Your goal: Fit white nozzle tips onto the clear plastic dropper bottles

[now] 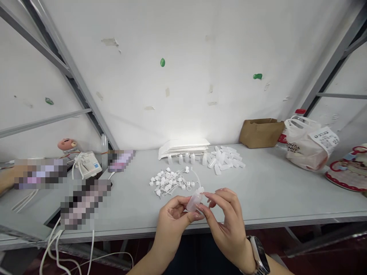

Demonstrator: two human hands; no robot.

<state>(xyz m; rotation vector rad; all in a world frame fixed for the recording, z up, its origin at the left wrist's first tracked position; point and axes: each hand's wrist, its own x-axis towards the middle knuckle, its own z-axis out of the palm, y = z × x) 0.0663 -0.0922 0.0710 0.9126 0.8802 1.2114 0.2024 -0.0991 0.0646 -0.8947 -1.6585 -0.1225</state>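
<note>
My left hand [171, 222] pinches a small translucent plastic bottle [194, 201] by its body, just above the table's near edge. My right hand [226, 217], with a watch on the wrist, has its fingertips closed at the bottle's white cap end [201, 190]. Behind the hands lies a heap of white caps with tethers [169, 181]. Further back, a few small bottles stand upright [183, 157] beside a pile of bottles lying flat [226, 158].
On the grey table [272, 191], a stack of white bags [185, 146] lies against the wall. A brown paper bag [260, 131] and a white plastic bag [308, 147] sit at the right. White chargers and cables [86, 164] lie at the left.
</note>
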